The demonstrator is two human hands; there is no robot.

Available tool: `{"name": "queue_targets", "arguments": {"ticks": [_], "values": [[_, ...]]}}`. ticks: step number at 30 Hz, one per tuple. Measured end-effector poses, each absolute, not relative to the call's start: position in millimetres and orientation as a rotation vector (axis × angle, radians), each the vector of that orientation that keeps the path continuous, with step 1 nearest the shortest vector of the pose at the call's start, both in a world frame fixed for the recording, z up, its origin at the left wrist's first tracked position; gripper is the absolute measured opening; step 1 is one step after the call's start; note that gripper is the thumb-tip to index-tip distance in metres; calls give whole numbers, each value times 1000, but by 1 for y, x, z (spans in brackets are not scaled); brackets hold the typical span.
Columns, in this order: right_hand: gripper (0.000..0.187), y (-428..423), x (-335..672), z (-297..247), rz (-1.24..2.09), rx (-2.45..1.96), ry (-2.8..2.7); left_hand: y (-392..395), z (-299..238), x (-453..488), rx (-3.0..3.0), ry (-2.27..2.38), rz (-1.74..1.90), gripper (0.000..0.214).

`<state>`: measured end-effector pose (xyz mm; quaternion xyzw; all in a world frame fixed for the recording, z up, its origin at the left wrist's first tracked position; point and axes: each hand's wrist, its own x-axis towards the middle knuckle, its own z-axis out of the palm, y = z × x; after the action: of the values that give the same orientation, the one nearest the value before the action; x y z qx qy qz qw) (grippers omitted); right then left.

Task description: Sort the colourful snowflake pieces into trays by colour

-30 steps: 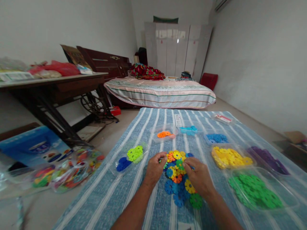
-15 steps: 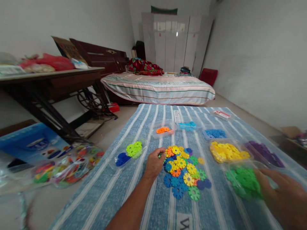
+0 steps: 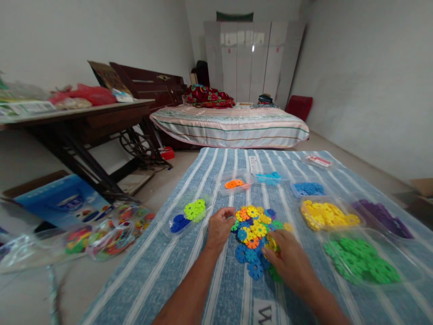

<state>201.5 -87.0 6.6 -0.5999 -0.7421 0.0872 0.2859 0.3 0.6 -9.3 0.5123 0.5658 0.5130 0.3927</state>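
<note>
Left hand (image 3: pixel 219 228) at disc pile (image 3: pixel 252 231), left edge; right hand (image 3: pixel 291 253) over right side; fingers curled, I can't tell grip.

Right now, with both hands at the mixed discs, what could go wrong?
The right hand hides part of the mixed discs, so one could get nudged out of place unseen.

The left hand is at their far-left edge; a shift there might disturb the overlapping pieces.

Lime discs and dark blue discs lie side by side in one tub, so a bump to it could mix the two colours.
</note>
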Motion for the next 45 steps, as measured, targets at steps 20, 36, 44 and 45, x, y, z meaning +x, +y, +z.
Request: {"name": "queue_targets", "arguments": {"ticks": [20, 36, 44, 45], "values": [[17, -21, 137, 18, 238, -1355, -1914, -19, 15, 10, 1736, 1401, 1567, 20], [32, -95, 290, 44, -437, -1707, -1560, -21, 0, 14, 2228, 1529, 1166, 30], [28, -118, 287, 45, -379, -1669, -1629, -20, -9, 23, 2294, 1630, 851, 43], [25, -112, 272, 42, -288, -1581, -1674, -20, -9, 22, 2291, 1623, 853, 43]]}}
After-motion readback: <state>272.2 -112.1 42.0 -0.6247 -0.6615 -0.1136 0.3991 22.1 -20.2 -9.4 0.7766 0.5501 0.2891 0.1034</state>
